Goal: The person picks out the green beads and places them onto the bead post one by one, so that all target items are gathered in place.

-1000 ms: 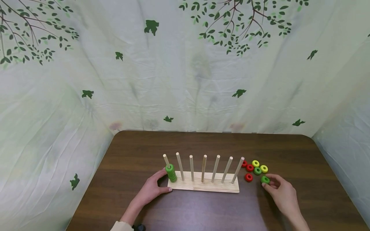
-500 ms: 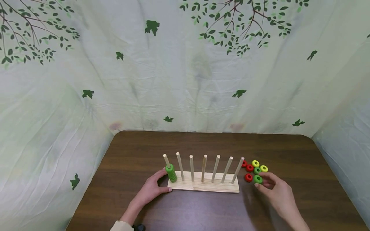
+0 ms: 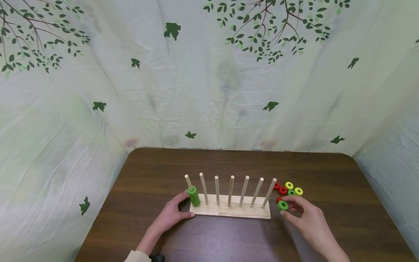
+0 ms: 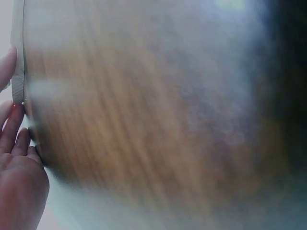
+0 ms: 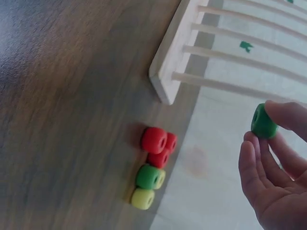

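Note:
A wooden peg board point(image 3: 229, 211) with a row of upright pegs stands on the table. Several green rings point(image 3: 194, 196) are stacked on its leftmost peg. At that end my left hand point(image 3: 173, 211) holds the base, thumb at the front edge and fingers around the side; the left wrist view shows the hand point(image 4: 21, 182) against the board's edge point(image 4: 17, 88). Between thumb and fingertips, my right hand point(image 3: 307, 218) pinches a green ring point(image 3: 283, 206). The right wrist view has this ring point(image 5: 263, 121) raised off the table, apart from the pegs.
Right of the board lie loose rings: red ones point(image 3: 282, 190), two yellow ones point(image 3: 298, 191) and a green one point(image 3: 291, 193). My right hand partly covers one red ring point(image 3: 279, 199). A leaf-printed cloth point(image 3: 209, 91) hangs behind the brown table point(image 3: 157, 163).
My right hand has moved left with the green ring, from beyond the loose rings to in front of a red one. The left hand and the peg board have stayed put.

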The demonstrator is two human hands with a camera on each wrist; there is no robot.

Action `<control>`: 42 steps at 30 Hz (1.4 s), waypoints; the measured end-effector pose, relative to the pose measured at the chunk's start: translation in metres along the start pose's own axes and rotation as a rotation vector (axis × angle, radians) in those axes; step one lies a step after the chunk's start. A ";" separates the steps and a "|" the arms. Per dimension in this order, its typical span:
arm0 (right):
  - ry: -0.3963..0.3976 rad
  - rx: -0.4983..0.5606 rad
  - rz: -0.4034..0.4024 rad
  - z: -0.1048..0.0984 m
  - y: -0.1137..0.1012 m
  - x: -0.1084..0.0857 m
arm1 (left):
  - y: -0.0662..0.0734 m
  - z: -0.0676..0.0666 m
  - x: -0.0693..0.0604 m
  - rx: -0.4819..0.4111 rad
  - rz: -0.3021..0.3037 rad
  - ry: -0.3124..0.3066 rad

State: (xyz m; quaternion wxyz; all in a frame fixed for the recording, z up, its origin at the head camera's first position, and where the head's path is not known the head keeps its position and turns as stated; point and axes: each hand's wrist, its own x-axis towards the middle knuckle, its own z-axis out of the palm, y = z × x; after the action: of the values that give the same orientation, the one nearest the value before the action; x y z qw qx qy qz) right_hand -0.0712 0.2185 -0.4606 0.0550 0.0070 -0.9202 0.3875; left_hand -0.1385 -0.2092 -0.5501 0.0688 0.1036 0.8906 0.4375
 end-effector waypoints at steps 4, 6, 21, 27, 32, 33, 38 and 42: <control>0.000 0.006 -0.044 0.001 -0.008 -0.001 | 0.000 0.000 0.000 -0.003 0.001 0.000; -0.003 0.008 -0.055 0.001 -0.012 -0.001 | 0.000 0.000 0.000 0.001 0.003 0.001; -0.058 0.047 -0.342 0.014 -0.034 -0.001 | -0.003 0.000 0.001 0.002 0.001 -0.003; -0.090 0.069 -0.422 0.021 -0.041 0.002 | -0.003 0.000 0.001 0.004 0.002 -0.002; -0.123 0.072 -0.455 0.025 -0.049 0.006 | -0.003 0.000 0.001 0.014 -0.010 -0.007; -0.129 0.076 -0.464 0.026 -0.051 0.006 | -0.002 0.000 0.001 0.012 -0.017 -0.011; -0.178 0.134 -0.495 0.031 -0.060 0.009 | -0.003 0.000 0.001 0.022 -0.005 -0.003; -0.219 0.166 -0.510 0.035 -0.068 0.011 | -0.004 0.001 0.001 0.035 0.021 0.011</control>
State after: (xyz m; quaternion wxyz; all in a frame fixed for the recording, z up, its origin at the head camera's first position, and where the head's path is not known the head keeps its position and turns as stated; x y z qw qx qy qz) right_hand -0.0814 0.1458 -0.4352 0.0503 0.2843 -0.8545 0.4319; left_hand -0.1398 -0.2104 -0.5533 0.0577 0.1118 0.8973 0.4232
